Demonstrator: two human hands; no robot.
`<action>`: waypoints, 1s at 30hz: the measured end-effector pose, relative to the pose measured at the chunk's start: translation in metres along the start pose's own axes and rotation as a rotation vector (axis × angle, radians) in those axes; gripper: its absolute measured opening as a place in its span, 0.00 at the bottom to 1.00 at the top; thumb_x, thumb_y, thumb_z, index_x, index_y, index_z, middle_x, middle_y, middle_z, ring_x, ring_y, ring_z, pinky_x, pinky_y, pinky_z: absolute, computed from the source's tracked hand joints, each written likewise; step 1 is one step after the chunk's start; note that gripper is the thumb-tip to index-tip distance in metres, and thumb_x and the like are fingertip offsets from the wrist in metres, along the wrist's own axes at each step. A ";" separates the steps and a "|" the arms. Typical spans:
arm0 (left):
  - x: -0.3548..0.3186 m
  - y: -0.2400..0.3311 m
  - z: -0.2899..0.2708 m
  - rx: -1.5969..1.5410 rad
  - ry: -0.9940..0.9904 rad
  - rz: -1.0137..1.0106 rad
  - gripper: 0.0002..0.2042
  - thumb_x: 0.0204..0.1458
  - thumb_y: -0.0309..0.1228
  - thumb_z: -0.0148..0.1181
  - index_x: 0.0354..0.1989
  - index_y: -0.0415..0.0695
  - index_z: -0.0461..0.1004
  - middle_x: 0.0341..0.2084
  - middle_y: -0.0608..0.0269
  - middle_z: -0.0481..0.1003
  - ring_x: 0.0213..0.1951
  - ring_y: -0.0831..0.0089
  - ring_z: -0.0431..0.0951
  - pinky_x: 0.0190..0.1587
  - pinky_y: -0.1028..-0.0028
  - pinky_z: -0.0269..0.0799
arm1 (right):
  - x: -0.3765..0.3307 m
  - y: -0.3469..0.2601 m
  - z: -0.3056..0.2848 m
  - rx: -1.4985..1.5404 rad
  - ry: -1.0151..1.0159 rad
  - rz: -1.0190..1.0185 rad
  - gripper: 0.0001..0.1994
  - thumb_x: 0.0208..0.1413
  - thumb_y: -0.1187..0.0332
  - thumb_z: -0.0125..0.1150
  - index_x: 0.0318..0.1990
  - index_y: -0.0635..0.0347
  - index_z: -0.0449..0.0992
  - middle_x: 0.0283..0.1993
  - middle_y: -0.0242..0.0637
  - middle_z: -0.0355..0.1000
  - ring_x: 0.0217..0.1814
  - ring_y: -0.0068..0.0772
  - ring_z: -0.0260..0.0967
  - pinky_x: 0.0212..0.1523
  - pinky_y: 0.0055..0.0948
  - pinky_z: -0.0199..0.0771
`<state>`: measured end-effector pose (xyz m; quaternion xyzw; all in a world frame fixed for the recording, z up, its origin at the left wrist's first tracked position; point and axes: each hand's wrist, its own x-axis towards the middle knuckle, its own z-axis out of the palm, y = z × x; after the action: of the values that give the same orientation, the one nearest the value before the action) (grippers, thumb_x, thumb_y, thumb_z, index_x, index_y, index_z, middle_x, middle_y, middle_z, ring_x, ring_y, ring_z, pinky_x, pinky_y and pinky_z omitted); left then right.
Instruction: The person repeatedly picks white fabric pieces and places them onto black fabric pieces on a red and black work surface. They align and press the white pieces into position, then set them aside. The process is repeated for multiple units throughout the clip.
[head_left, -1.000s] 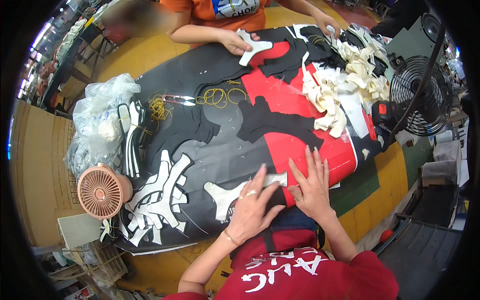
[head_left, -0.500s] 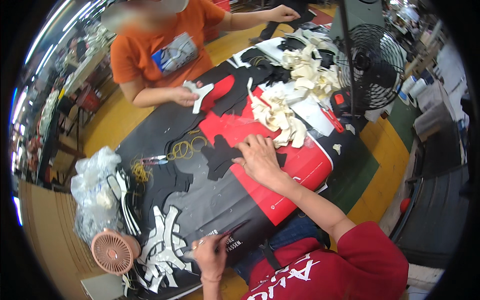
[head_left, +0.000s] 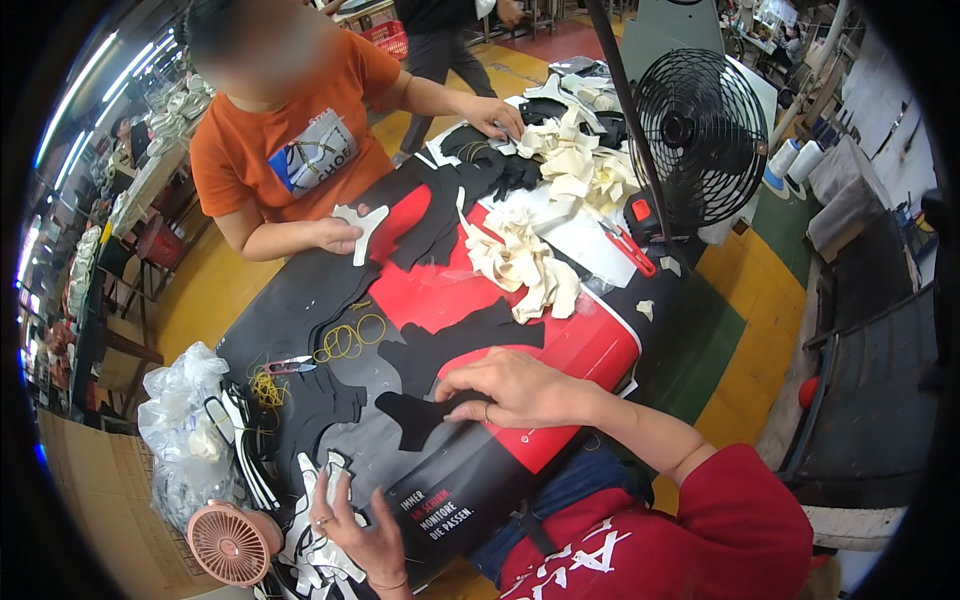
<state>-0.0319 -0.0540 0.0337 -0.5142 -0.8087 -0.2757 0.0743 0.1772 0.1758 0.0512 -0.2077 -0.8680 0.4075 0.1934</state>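
Black cut piece (head_left: pixel 408 420): we see the right hand (head_left: pixel 512 388) pinching it. The left hand (head_left: pixel 360 530), fingers splayed, is over white pieces (head_left: pixel 303 550).

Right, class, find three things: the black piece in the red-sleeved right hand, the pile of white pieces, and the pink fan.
Black piece (head_left: pixel 418 420): head view, on its flat upper face.
Pile of white pieces (head_left: pixel 320 556): head view, on its lower part.
Pink fan (head_left: pixel 230 543): head view, on its front grille.
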 end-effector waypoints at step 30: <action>-0.005 0.092 0.068 -0.125 -0.565 0.227 0.30 0.56 0.42 0.64 0.66 0.45 0.66 0.70 0.44 0.58 0.71 0.47 0.56 0.71 0.46 0.44 | -0.025 0.119 -0.097 0.574 0.615 0.419 0.21 0.52 0.71 0.75 0.51 0.74 0.77 0.41 0.39 0.80 0.36 0.19 0.76 0.38 0.22 0.77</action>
<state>0.0618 0.0072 0.0091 -0.6612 -0.7161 -0.1610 -0.1549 0.2716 0.2932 0.0106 -0.4276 -0.5622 0.5807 0.4048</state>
